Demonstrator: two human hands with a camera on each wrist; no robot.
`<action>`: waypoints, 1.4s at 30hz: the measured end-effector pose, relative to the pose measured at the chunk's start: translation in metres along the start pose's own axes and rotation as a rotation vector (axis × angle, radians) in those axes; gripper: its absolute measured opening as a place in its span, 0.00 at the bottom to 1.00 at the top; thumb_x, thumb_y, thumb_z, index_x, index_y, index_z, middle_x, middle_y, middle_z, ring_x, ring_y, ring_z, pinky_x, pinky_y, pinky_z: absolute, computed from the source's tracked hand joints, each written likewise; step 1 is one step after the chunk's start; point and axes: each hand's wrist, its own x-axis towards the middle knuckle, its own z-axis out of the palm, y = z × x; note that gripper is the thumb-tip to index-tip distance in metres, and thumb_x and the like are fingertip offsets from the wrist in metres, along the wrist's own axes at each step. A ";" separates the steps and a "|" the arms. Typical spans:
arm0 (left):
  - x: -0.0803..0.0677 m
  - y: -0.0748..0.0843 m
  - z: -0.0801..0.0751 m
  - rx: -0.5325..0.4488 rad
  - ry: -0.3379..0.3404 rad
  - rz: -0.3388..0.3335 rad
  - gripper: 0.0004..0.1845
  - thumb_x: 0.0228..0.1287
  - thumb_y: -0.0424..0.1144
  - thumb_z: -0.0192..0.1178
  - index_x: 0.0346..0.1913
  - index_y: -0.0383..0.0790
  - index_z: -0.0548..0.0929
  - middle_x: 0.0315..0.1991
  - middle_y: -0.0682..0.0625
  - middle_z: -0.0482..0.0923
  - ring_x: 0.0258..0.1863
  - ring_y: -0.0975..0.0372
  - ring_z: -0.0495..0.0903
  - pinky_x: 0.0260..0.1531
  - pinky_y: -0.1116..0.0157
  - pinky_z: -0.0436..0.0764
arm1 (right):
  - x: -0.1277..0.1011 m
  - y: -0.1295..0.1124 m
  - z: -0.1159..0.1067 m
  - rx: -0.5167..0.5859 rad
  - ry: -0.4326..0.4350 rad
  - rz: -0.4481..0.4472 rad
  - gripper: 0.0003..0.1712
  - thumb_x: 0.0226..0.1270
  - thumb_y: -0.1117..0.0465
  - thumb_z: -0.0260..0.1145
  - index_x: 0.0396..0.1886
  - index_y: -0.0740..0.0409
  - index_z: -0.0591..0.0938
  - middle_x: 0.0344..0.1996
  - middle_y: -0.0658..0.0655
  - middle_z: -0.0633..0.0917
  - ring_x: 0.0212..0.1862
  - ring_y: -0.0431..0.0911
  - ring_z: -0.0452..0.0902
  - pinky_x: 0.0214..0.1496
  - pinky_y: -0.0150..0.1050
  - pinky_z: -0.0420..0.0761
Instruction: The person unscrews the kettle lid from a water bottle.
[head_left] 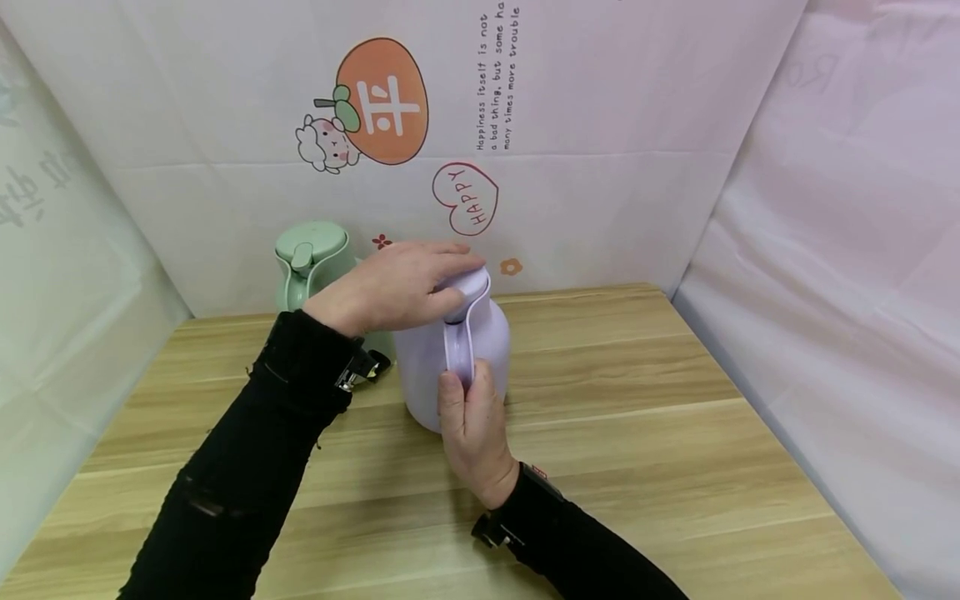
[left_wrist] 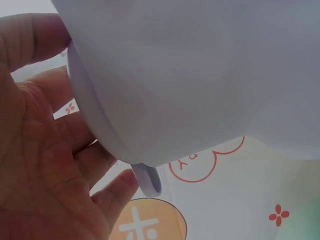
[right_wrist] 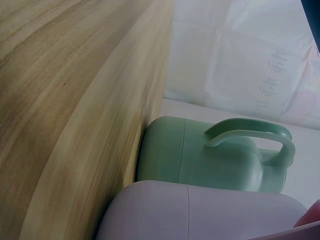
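A lavender thermos jug [head_left: 420,375] stands upright on the wooden table. My left hand [head_left: 393,287] lies over its lid [head_left: 468,292], thumb on the near side and fingers across the top. Seen from the left wrist, the fingers [left_wrist: 75,132] reach round the lid's edge, and some tips are hidden behind it. My right hand [head_left: 476,429] grips the handle [head_left: 459,354], with the thumb against its lower part. Behind my left wrist is a green thermos jug [head_left: 311,242] with its lid on, partly covered by that arm. Its handle [right_wrist: 252,132] shows in the right wrist view.
The wooden table [head_left: 637,433] extends to both sides of the jugs. A white printed cloth [head_left: 600,108] hangs close behind them, with more cloth at the left [head_left: 67,275] and right [head_left: 840,275] edges.
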 end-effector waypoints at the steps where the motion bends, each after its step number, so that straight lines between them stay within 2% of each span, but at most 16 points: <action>1: 0.000 0.000 0.000 -0.007 0.000 0.002 0.28 0.75 0.48 0.50 0.75 0.48 0.75 0.76 0.48 0.70 0.77 0.54 0.67 0.76 0.52 0.64 | 0.000 0.000 0.000 0.002 0.002 -0.004 0.15 0.86 0.53 0.50 0.47 0.62 0.71 0.24 0.51 0.77 0.26 0.40 0.73 0.29 0.33 0.74; 11: 0.000 -0.001 0.000 -0.028 0.016 -0.012 0.27 0.76 0.49 0.53 0.74 0.49 0.76 0.72 0.51 0.75 0.73 0.55 0.72 0.73 0.53 0.68 | 0.001 0.000 0.001 0.008 0.004 -0.007 0.16 0.86 0.52 0.49 0.46 0.62 0.71 0.24 0.51 0.77 0.26 0.40 0.73 0.29 0.33 0.74; 18: 0.002 0.000 0.003 -0.013 0.039 -0.051 0.27 0.75 0.53 0.54 0.72 0.50 0.78 0.68 0.49 0.79 0.69 0.53 0.74 0.68 0.51 0.71 | 0.000 0.000 0.000 0.009 0.002 0.008 0.15 0.86 0.53 0.50 0.46 0.62 0.71 0.24 0.51 0.78 0.26 0.40 0.74 0.30 0.34 0.75; 24: 0.004 0.002 0.006 0.014 0.072 -0.096 0.27 0.73 0.57 0.56 0.69 0.52 0.81 0.62 0.47 0.80 0.61 0.51 0.75 0.60 0.51 0.74 | 0.000 -0.001 0.000 0.005 0.001 0.013 0.17 0.86 0.51 0.49 0.47 0.62 0.71 0.24 0.51 0.78 0.26 0.41 0.74 0.30 0.34 0.75; 30: 0.006 0.004 0.008 0.045 0.098 -0.132 0.28 0.72 0.61 0.56 0.67 0.51 0.82 0.59 0.45 0.80 0.58 0.50 0.74 0.58 0.52 0.73 | 0.000 -0.003 0.000 -0.003 0.005 0.014 0.19 0.87 0.49 0.48 0.47 0.62 0.71 0.23 0.50 0.78 0.26 0.40 0.74 0.30 0.34 0.75; 36: 0.006 0.007 0.009 0.056 0.119 -0.170 0.29 0.71 0.64 0.57 0.65 0.52 0.82 0.59 0.45 0.79 0.58 0.48 0.73 0.60 0.50 0.71 | 0.000 -0.002 0.000 0.009 -0.010 0.012 0.16 0.87 0.53 0.49 0.47 0.62 0.71 0.24 0.51 0.78 0.26 0.40 0.73 0.29 0.34 0.74; 42: 0.008 0.009 0.011 0.072 0.126 -0.207 0.30 0.69 0.68 0.57 0.64 0.53 0.81 0.52 0.46 0.78 0.50 0.50 0.71 0.52 0.53 0.71 | 0.000 -0.001 0.000 0.010 -0.018 0.016 0.14 0.86 0.55 0.50 0.47 0.62 0.71 0.24 0.51 0.78 0.26 0.40 0.73 0.29 0.33 0.74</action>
